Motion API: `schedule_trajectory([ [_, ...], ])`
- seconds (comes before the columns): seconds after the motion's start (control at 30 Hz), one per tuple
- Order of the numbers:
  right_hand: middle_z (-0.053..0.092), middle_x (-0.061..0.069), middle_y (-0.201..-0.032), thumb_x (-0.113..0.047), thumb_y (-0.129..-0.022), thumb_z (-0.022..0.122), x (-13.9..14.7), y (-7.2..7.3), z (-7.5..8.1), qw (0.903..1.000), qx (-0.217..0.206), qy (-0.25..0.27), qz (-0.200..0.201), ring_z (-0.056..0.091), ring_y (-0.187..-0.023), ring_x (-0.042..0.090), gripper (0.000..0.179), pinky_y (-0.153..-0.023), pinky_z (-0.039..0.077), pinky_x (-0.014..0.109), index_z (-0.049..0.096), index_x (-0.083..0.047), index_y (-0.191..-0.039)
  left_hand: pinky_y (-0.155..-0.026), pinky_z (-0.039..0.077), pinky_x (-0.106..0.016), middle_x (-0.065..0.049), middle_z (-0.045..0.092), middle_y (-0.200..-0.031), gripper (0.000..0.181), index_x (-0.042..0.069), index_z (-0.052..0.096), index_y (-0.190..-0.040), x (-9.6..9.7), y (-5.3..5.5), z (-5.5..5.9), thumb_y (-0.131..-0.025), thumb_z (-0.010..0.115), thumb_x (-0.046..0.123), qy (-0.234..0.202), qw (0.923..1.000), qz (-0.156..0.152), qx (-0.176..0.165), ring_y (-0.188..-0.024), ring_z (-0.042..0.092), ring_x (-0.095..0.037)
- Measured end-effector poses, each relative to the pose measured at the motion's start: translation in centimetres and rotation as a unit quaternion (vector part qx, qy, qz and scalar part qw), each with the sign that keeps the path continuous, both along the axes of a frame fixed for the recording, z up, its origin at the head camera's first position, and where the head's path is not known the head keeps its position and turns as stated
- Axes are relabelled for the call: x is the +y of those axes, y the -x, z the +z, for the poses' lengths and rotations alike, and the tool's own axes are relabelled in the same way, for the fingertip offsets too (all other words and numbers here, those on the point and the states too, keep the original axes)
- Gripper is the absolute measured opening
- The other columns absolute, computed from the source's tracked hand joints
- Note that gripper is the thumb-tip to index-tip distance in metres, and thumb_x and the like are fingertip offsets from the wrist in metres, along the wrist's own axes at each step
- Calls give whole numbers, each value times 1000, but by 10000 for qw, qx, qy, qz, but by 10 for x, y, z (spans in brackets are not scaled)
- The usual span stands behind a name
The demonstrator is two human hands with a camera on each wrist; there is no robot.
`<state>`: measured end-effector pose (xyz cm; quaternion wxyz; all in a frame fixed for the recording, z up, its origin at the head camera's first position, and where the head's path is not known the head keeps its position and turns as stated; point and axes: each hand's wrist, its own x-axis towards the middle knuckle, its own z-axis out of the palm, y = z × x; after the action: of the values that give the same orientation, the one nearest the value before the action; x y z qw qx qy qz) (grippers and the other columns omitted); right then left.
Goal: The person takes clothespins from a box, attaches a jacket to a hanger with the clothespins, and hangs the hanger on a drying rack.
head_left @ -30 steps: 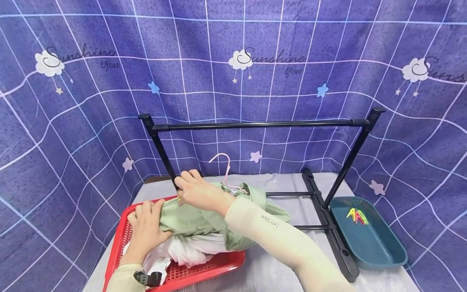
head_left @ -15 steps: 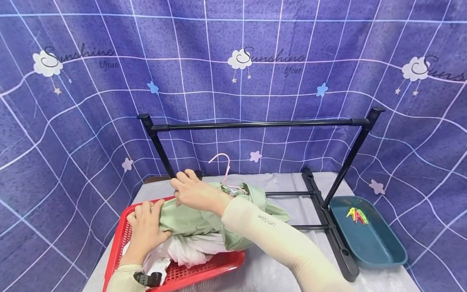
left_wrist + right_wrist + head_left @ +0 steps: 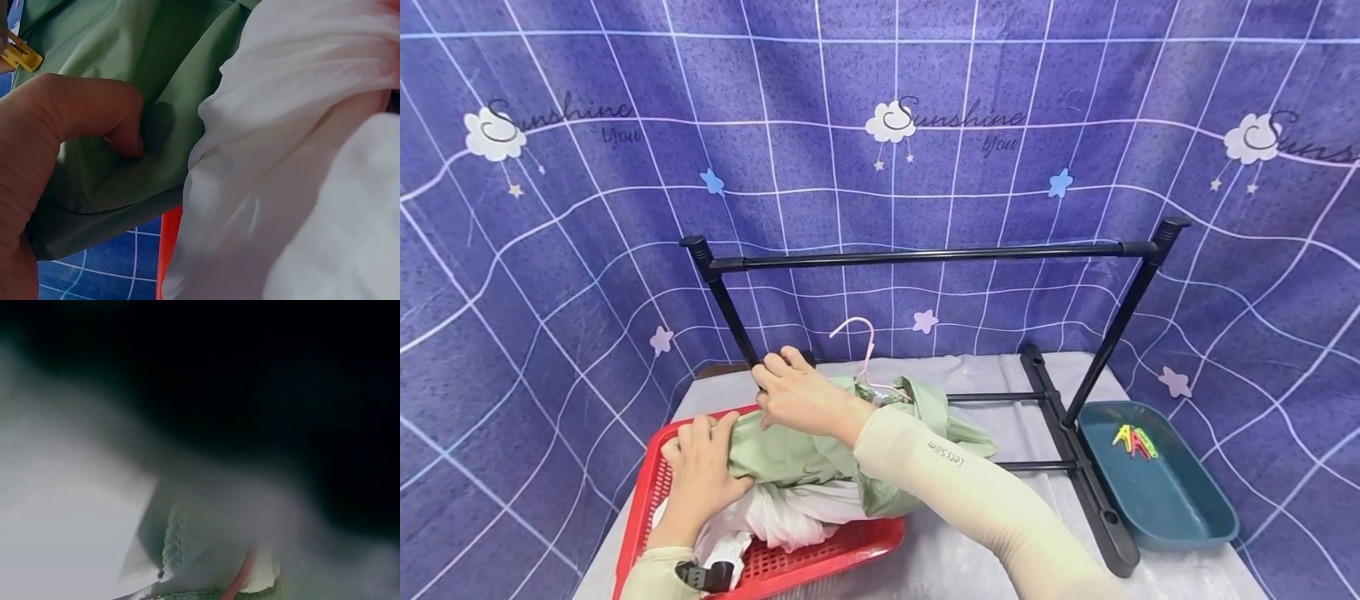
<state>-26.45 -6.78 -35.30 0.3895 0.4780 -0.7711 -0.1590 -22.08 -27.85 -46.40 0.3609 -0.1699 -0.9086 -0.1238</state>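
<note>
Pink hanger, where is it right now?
In the head view, the pink hanger pokes up from the green cloth near the middle, just right of the right hand and below the black bar.

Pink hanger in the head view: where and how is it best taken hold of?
Probably pinch the pink hanger by its neck, below the hook's bend, coming from above: that part juts clear of the green garment, which covers much of the rest.

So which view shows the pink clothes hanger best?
The head view: the pink clothes hanger shows its whole hook above the green garment. The right wrist view catches only a reddish strip, probably part of it; the left wrist view shows none.
</note>
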Motion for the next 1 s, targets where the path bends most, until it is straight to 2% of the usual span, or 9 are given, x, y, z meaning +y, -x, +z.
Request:
schedule_trajectory([
  [0.53, 52, -7, -106, -68, -86, 48, 0, 0, -1, 9997, -40, -7, -243, 42, -103, 17, 42, -96, 27, 41, 70, -32, -89, -65, 25, -58, -19, 43, -95, 98, 2, 52, -121, -1, 1, -2, -32, 85, 25, -47, 10000, -29, 31, -83, 36, -41],
  [0.77, 53, -6, -109, -71, -85, 47, 1, 0, -3, 9998, 9, 84, -191, 43, -104, 17, 46, -97, 28, 41, 69, -31, -88, -66, 25, -59, -20, 43, -95, 98, 1, 52, -122, -1, 2, -1, -33, 86, 25, -63, 10000, -25, -4, -83, 36, -42],
  [1.0, 53, -7, -112, -70, -87, 48, 2, -4, -3, 10000, -45, 35, -56, 45, -103, 16, 44, -96, 30, 39, 67, -31, -96, -66, 25, -58, -20, 43, -96, 98, 0, 52, -122, -2, 2, -3, -34, 86, 27, -47, 10000, 27, -3, -83, 37, -43],
])
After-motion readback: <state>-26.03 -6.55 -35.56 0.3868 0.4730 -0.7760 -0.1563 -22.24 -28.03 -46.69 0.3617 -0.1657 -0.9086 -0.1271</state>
